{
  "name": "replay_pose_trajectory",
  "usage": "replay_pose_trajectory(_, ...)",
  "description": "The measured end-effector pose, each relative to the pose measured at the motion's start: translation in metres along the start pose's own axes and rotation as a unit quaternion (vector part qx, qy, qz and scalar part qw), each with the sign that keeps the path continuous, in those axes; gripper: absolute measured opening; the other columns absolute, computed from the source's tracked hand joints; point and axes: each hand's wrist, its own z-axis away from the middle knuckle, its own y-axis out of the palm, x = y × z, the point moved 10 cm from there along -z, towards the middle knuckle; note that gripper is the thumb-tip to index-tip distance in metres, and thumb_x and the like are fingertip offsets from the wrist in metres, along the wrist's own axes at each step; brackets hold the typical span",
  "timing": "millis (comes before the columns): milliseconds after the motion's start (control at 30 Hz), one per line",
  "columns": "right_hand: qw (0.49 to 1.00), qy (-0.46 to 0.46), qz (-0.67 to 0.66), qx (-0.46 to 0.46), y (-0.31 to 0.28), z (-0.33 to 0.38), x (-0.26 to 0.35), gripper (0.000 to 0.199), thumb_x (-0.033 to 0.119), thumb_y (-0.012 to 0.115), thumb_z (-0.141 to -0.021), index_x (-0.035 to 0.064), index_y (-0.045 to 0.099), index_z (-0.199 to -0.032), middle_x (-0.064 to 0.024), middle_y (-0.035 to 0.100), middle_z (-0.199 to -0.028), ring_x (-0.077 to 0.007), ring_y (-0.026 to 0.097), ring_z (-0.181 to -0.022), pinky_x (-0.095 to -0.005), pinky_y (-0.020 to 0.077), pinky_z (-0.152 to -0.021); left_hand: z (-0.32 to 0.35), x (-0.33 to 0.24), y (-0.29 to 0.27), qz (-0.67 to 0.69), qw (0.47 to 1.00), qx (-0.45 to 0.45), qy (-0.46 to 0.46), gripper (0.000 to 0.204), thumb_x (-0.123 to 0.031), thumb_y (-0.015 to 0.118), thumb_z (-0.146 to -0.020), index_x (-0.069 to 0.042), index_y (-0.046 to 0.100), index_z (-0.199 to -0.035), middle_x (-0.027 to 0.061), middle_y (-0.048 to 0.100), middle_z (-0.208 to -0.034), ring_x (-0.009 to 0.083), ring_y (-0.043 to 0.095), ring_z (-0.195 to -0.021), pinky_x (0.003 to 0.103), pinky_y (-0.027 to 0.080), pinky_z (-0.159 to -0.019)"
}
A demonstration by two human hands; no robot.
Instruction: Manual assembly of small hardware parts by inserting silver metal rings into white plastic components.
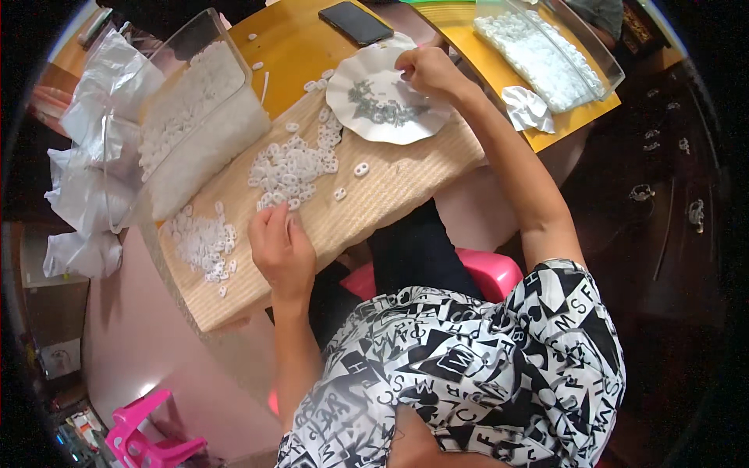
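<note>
My left hand (282, 248) is at the near edge of a pile of small white plastic pieces (287, 167) with two holes each. Its fingertips are pinched together, and whatever they hold is too small to make out. Over the right rim of a white scalloped plate (374, 64) is my right hand (431, 72), its thumb and fingers closed in a pinch; anything in them is hidden. Small grey metal-looking bits (382, 109) lie scattered in the plate. Two loose white pieces (361, 168) sit apart on the tan ribbed board (390, 187).
A second heap of white pieces (204, 243) lies at the board's left. Behind it stands a clear bin (218, 125) full of white parts, beside plastic bags (117, 86). A phone (356, 23) rests at the back. Another clear bin (538, 62) and crumpled paper (528, 109) are at right.
</note>
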Motion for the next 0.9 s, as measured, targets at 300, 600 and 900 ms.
replay_pose_trajectory(300,0.993,-0.042,0.088,0.060,0.021,-0.005,0.030,0.015,0.012,0.052,-0.066,0.0015,0.058,-0.074,-0.0203,0.058,-0.072,-0.0359,0.056,-0.072,-0.0425,0.0435,-0.066,-0.003,-0.012,-0.001,0.064,0.998,0.011,-0.002,0.020,0.008,0.056,-0.066,0.003,0.058,-0.086,0.0163,0.054,-0.082,0.0302,0.054,-0.074,0.035,0.044,-0.065)
replay_pose_trajectory(600,0.978,-0.022,0.180,0.104,0.031,-0.006,0.057,0.013,0.007,0.049,-0.068,-0.0009,0.056,-0.075,-0.0203,0.058,-0.073,-0.0348,0.057,-0.076,-0.0426,0.0446,-0.068,0.004,-0.006,0.021,0.157,0.984,0.065,-0.060,0.017,0.008,0.056,-0.069,0.003,0.057,-0.085,0.0159,0.054,-0.080,0.0296,0.054,-0.071,0.033,0.045,-0.062)
replay_pose_trajectory(900,0.967,-0.103,0.206,0.112,0.038,0.010,0.064,0.012,0.008,0.051,-0.068,0.0009,0.058,-0.075,-0.0183,0.055,-0.082,-0.0336,0.055,-0.079,-0.0414,0.0453,-0.068,-0.006,-0.021,0.033,0.115,0.992,0.061,0.003,0.021,0.003,0.057,-0.066,0.001,0.057,-0.086,0.0153,0.054,-0.082,0.0312,0.053,-0.074,0.037,0.043,-0.066)
